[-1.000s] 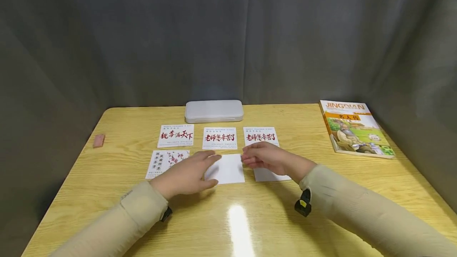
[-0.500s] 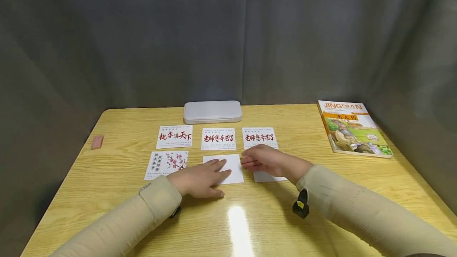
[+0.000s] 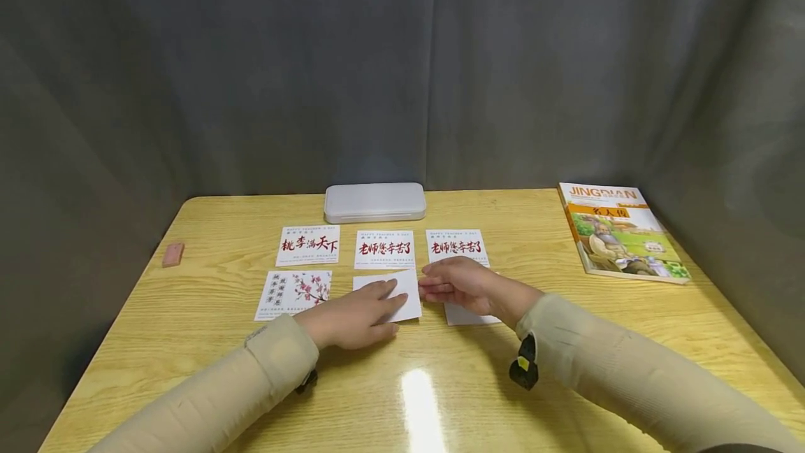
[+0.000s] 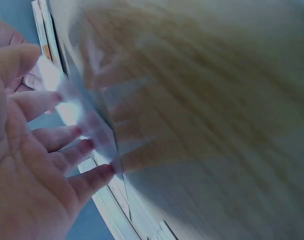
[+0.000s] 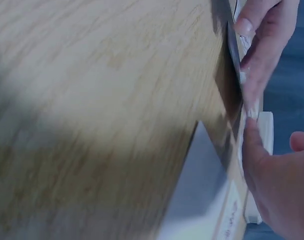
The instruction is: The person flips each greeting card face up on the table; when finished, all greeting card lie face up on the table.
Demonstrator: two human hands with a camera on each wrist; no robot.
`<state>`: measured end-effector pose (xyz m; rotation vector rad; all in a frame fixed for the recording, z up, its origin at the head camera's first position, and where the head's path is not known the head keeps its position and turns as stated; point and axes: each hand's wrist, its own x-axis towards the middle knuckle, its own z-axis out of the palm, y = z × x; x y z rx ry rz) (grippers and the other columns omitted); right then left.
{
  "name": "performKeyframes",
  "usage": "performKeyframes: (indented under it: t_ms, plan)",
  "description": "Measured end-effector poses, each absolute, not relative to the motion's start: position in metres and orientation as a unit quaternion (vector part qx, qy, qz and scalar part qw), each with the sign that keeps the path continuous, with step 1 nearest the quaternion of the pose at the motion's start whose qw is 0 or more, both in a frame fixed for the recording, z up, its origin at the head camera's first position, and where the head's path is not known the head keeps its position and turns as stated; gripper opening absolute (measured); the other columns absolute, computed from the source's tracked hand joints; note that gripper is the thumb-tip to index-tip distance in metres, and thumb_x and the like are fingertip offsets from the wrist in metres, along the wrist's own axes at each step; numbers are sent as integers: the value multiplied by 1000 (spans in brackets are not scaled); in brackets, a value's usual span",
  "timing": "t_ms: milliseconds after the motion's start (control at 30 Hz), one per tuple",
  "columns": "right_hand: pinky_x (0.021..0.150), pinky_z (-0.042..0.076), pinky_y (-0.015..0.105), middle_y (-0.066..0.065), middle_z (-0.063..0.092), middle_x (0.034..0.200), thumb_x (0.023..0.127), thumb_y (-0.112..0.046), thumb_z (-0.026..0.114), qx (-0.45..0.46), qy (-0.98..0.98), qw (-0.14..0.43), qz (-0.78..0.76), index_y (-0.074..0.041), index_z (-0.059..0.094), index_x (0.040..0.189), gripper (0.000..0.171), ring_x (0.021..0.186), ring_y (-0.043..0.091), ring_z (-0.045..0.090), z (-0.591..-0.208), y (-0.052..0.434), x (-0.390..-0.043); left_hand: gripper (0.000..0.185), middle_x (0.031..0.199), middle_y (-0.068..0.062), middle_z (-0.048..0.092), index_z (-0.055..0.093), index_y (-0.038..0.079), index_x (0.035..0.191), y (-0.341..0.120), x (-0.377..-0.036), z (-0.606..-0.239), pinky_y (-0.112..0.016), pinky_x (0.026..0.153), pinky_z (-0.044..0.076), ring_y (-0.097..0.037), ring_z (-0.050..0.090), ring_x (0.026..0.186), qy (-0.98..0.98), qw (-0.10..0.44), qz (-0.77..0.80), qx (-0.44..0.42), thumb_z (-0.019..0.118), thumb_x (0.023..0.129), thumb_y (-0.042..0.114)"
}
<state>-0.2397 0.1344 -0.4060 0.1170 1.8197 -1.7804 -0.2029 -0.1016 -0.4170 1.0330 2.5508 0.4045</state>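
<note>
Rested the left hand [image 3: 355, 319], with straight, parted fingers, on the blank card [image 3: 411, 286] right of the flower card [image 3: 293, 293], long side running left to right. Held the right hand [image 3: 462, 285], loosely bent, seemingly unfilled, close by the blank card's right edge; couldn't tell whether touching.

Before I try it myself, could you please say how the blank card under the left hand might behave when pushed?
The blank card is probably light, looking thin. It seems fairly stiff, its edge looking straight in the right wrist view. It may slide easily, since the table looks glossy.
</note>
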Motion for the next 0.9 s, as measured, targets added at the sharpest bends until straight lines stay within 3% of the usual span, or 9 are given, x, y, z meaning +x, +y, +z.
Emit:
performKeyframes:
  t_ms: [267,467,567,700,900]
  plan:
    - [84,58,26,9,64,97,102,2,56,9,678,292,-674,14,51,130,31,85,13,66,-412,133,-243,58,169,-18,16,30,10,163,-106,-200,-417,-47,123,20,-34,17,155,894,129,186,387,47,111,28]
    - [82,58,28,8,60,93,100,4,55,-33,698,265,-664,10,53,121,22,82,14,63,-402,134,-247,52,166,-20,27,43,1,155,-114,-205,-407,-48,122,25,-36,27,152,899,74,209,378,50,109,24]
    - [83,58,28,7,60,94,101,5,54,-33,694,247,-675,8,54,118,18,81,14,63,-396,137,-250,46,158,-20,42,54,-2,147,-122,-212,-405,-49,117,34,-36,42,144,907,27,258,331,55,106,18]
    - [82,58,27,7,59,93,102,4,54,-34,690,234,-684,5,54,115,13,81,14,64,-392,140,-253,40,135,-20,60,58,-5,139,-130,-220,-407,-47,102,51,-35,59,123,904,-29,358,231,60,102,10]
    - [82,58,27,7,59,93,102,5,53,-44,685,224,-692,3,53,111,9,82,15,64,-390,143,-253,41,113,-16,65,57,-9,137,-129,-228,-407,-42,89,54,-31,64,105,878,-10,464,112,61,103,12]
